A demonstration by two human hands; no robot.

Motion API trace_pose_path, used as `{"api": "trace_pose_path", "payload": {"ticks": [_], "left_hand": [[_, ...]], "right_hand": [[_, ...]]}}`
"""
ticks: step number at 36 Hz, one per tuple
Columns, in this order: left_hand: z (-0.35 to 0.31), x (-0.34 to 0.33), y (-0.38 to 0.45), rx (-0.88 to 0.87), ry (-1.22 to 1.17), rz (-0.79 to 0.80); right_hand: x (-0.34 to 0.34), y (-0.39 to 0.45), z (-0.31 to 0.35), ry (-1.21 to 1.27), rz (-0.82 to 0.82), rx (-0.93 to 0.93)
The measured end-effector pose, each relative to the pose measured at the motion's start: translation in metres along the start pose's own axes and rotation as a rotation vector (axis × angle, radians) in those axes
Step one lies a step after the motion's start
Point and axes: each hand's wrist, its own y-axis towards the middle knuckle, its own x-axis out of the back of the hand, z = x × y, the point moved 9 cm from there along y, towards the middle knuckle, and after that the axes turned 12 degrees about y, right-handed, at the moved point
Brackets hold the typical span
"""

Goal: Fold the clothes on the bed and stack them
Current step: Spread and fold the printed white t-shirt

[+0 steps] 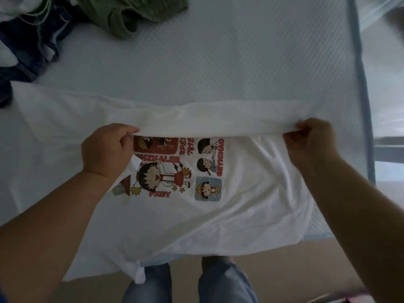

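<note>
A white T-shirt [251, 193] with a cartoon print lies across the near edge of the bed, its lower part hanging over the edge. Its far part is folded toward me as a long strip. My left hand [107, 149] pinches the left end of that folded edge, just above the print. My right hand [310, 141] grips the right end of the same edge. Both hands hold the fold slightly raised above the printed front.
A green ribbed garment [131, 14] lies at the back of the pale mattress [218, 68]. A heap of dark blue and white clothes [28, 44] fills the back left corner. A blue bed rail [360, 73] runs down the right side. My jeans-clad legs stand below.
</note>
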Motion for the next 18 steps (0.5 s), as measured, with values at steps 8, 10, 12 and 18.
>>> {"api": "trace_pose_path", "payload": {"ticks": [8,10,12,18], "left_hand": [[0.014,-0.037,-0.028,-0.066,0.03,0.252],[0.015,-0.05,-0.031,-0.082,0.06,0.327],[0.015,-0.06,-0.032,-0.092,0.092,0.389],[0.002,-0.063,-0.023,-0.053,0.038,0.406]], "right_hand": [[0.141,-0.035,-0.053,-0.121,-0.251,-0.198],[0.152,-0.032,-0.052,-0.129,-0.236,-0.218],[0.152,-0.026,-0.045,-0.11,-0.203,-0.208],[0.142,-0.008,-0.013,-0.236,-0.194,-0.163]]}}
